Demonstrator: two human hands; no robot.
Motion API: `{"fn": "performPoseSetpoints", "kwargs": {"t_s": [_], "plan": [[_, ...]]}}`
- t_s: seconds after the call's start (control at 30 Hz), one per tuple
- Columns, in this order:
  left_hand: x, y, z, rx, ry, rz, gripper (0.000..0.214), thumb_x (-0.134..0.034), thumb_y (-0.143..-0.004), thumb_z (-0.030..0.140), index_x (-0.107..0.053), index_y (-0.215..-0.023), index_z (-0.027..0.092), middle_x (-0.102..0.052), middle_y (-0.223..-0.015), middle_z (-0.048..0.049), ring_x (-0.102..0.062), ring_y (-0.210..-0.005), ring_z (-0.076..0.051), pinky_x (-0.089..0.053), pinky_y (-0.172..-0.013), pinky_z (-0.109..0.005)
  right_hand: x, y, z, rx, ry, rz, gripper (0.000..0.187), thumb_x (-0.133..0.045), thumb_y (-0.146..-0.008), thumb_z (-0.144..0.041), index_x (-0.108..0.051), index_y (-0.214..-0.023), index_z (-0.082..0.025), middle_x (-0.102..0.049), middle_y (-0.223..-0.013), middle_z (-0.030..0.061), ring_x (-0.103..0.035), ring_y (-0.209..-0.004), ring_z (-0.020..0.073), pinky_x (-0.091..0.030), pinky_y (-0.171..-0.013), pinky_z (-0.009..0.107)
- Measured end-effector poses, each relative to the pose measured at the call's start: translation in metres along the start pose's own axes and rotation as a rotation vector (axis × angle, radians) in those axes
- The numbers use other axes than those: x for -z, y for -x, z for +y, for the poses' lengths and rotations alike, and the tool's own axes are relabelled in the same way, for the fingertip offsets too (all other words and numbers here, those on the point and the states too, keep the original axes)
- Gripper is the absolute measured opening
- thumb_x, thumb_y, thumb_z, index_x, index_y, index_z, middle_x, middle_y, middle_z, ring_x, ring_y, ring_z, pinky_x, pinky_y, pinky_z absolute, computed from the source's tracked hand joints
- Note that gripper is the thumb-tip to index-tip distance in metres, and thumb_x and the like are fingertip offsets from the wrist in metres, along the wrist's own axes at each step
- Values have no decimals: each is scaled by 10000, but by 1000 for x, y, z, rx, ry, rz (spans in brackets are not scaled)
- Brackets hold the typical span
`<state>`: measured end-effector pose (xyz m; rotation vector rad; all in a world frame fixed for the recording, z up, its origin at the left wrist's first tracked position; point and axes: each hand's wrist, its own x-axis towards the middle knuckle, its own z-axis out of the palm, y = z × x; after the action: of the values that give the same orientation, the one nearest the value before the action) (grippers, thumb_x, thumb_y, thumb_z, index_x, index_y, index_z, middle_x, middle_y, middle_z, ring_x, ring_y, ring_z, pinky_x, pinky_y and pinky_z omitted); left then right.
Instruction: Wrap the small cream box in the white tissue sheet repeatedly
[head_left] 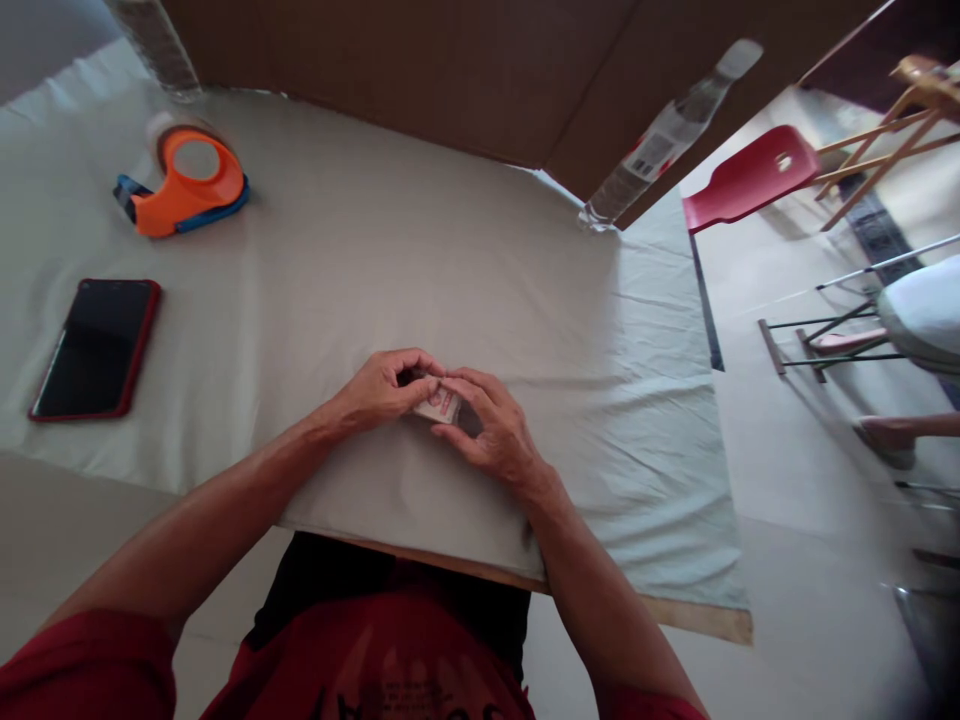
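A small white box with red print (439,403) is held low over the cloth near the table's front edge. My left hand (390,385) grips its left side, with the thumb lying across the top. From the right, my right hand (491,420) closes around the other side, fingers at the far edge and thumb at the near edge. Both hands cover much of the box, so its full shape is hidden.
A pale cloth (360,240) covers the table. To the left lie a phone (97,345) and an orange tape dispenser (191,180). A brown board (390,70) stands behind, with a plastic bottle (667,140) against it. A red chair (757,175) and a seated person's leg (900,430) are at right.
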<state>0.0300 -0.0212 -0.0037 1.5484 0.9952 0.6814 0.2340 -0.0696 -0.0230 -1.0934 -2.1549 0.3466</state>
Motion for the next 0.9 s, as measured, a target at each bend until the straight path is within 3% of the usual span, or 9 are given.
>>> {"fn": "performPoseSetpoints", "kwargs": {"t_s": [0.2,0.5,0.73,0.9], "plan": [[5,0,2,35,-78,-14,349,-594,-747,342,-698,-1014,143,-635,-703,5,-532,-609,-107,-409,-559,-216,-3,-1,2,4,91,22,388,-621,-920,-364,-590,-1284,-235,-640,-1211,140,-613,-1143,268,-545,-963,467],[4,0,-2,31,-62,-23,346,-594,-770,381,-696,-1008,151,-689,-806,-28,-587,-684,-128,-448,-616,-236,-3,-3,-2,28,202,12,378,-576,-937,-381,-591,-1269,-199,-632,-1237,152,-578,-1180,288,-487,-1001,475],[3,1,3,53,-66,-1,336,-582,-754,326,-688,-1012,138,-657,-755,-10,-546,-639,-113,-418,-578,-221,-2,1,1,-75,70,63,730,-641,-854,-586,-401,-1450,-238,-534,-1418,166,-501,-1329,308,-397,-1091,510],[4,-1,0,-40,-117,35,327,-565,-755,319,-696,-1006,155,-665,-849,-25,-551,-678,-113,-439,-603,-223,-7,-2,3,-101,114,-13,506,-658,-868,-486,-552,-1310,-265,-556,-1406,139,-529,-1298,305,-400,-1072,504]]}}
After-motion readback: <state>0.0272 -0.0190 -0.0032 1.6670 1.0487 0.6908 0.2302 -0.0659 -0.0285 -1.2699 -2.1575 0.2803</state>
